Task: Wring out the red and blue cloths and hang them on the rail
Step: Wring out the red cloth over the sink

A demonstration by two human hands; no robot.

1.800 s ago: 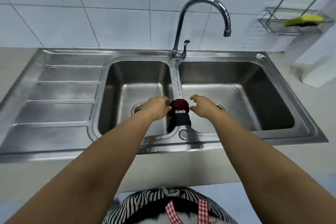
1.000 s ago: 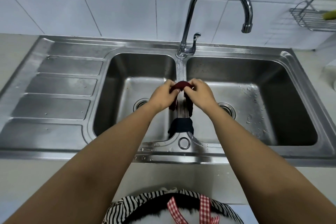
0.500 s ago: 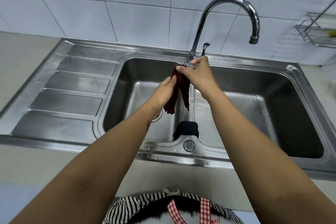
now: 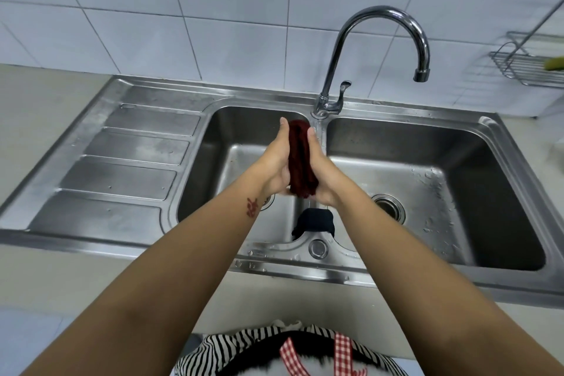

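The dark red cloth (image 4: 300, 159) is bunched into a long roll and raised above the left basin, close to the divider (image 4: 319, 140) between the two basins. My left hand (image 4: 274, 159) and my right hand (image 4: 324, 171) press it between their palms, with the fingers lying straight along its sides. The dark blue cloth (image 4: 314, 220) hangs folded over the near end of the divider, just below my wrists. Neither hand touches it.
A steel double sink (image 4: 518, 180) has a ribbed drainboard (image 4: 128, 162) on its left. The curved faucet (image 4: 381, 14) arches over the right basin, just beyond my hands. A wire rack (image 4: 518, 67) with a yellow sponge (image 4: 555, 62) hangs on the tiled wall at right.
Both hands took the red cloth off the divider and lifted it. It hung loose from my fingertips half a second ago; now it is bunched between my palms. The blue cloth stayed put.
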